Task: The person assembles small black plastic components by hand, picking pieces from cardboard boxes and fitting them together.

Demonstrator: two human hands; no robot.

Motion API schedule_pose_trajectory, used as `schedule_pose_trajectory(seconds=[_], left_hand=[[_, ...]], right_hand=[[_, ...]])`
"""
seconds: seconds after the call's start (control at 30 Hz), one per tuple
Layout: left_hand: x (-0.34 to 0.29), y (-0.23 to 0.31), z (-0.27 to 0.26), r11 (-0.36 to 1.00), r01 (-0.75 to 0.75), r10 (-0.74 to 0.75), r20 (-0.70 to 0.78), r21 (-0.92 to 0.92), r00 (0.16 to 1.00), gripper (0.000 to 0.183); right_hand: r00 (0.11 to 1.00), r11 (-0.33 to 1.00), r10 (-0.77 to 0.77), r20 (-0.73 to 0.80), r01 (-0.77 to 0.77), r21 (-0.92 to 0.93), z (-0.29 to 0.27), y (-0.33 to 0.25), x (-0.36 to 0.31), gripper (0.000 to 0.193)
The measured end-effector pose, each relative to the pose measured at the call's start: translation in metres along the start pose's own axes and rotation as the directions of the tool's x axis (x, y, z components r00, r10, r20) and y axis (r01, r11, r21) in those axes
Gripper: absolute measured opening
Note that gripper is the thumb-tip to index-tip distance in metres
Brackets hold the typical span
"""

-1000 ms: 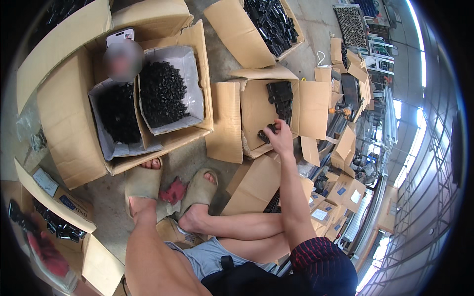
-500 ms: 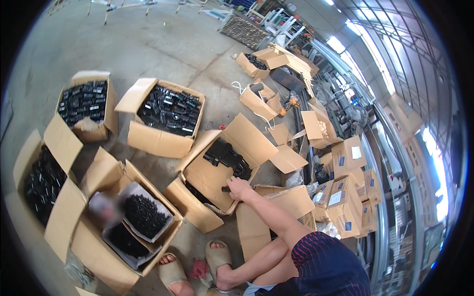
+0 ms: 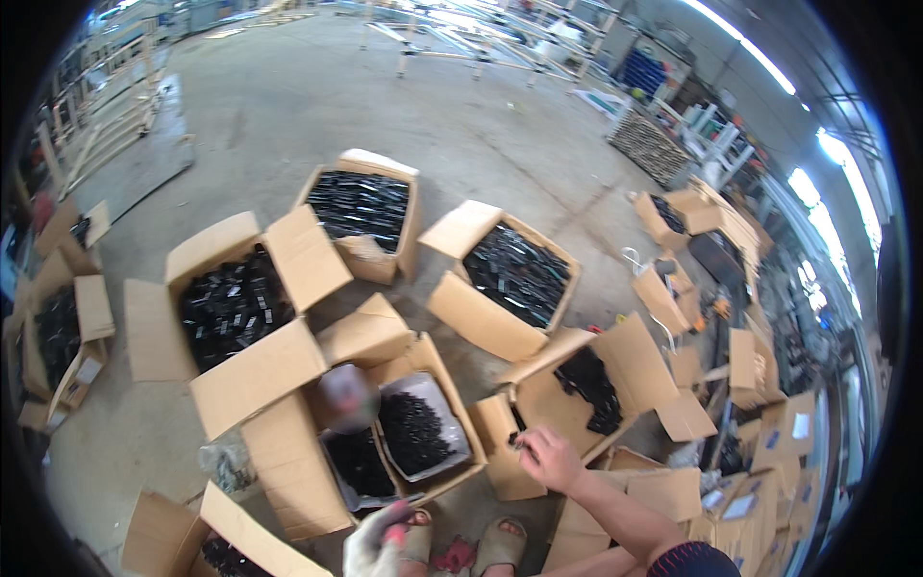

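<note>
My right hand (image 3: 550, 460), bare, is closed with its fingers around a small black piece (image 3: 519, 439). It is over the near left side of an open carton (image 3: 630, 358) that has black plastic parts (image 3: 594, 387) in it. At the lower edge is my left hand (image 3: 370, 546), in a pale glove with pink and dark fingertips. Its fingers look drawn together, with a thin dark thing by the tips that I cannot make out. Close ahead of it stands a carton (image 3: 288, 478) with a grey plastic-lined tray (image 3: 460, 444) of small black pieces (image 3: 415, 425) and another black heap (image 3: 360, 464).
Open cartons of black parts surround me: left (image 3: 238, 306), ahead (image 3: 358, 212) and right of centre (image 3: 514, 274). A blurred pale thing (image 3: 348, 392) lies in the near carton. Closed boxes (image 3: 750, 500) are stacked at right. My sandalled feet (image 3: 500, 540) are below.
The view has swung left, so more cartons show on the left. My right hand has moved from inside the parts carton to its near left side. My gloved left hand has come into view.
</note>
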State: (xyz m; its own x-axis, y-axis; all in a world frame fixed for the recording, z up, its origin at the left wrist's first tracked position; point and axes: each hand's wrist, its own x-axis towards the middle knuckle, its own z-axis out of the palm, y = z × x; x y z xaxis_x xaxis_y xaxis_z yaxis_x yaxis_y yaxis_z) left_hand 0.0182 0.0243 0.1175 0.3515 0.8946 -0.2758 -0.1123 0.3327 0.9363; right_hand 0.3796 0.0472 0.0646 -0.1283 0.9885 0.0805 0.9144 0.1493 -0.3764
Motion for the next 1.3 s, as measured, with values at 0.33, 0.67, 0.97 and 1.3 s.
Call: schedule_pose_trajectory(seconds=[0.33, 0.67, 0.97, 1.3], left_hand=[[0.041, -0.104, -0.002, 0.464, 0.348, -0.388, 0.166, -0.815, 0.907, 0.035], [0.018, -0.126, -0.019, 0.476, 0.269, -0.346, 0.102, -0.837, 0.933, 0.044], [0.042, -0.139, -0.016, 0.443, 0.364, -0.401, 0.183, -0.819, 0.898, 0.034], [0.031, -0.153, -0.004, 0.667, 0.326, -0.461, -0.027, -0.67, 0.887, 0.034]], right_hand=[[0.82, 0.773, -0.573, 0.005, 0.538, 0.336, 0.068, -0.129, 0.014, 0.033], [0.781, 0.725, -0.624, 0.034, 0.562, 0.397, 0.085, -0.136, 0.001, 0.031], [0.993, 0.633, 0.113, 0.038, -0.102, 0.767, 0.094, -0.163, -0.014, 0.052], [0.934, 0.731, 0.14, 0.329, -0.322, 0.602, 0.12, -0.139, -0.016, 0.043]])
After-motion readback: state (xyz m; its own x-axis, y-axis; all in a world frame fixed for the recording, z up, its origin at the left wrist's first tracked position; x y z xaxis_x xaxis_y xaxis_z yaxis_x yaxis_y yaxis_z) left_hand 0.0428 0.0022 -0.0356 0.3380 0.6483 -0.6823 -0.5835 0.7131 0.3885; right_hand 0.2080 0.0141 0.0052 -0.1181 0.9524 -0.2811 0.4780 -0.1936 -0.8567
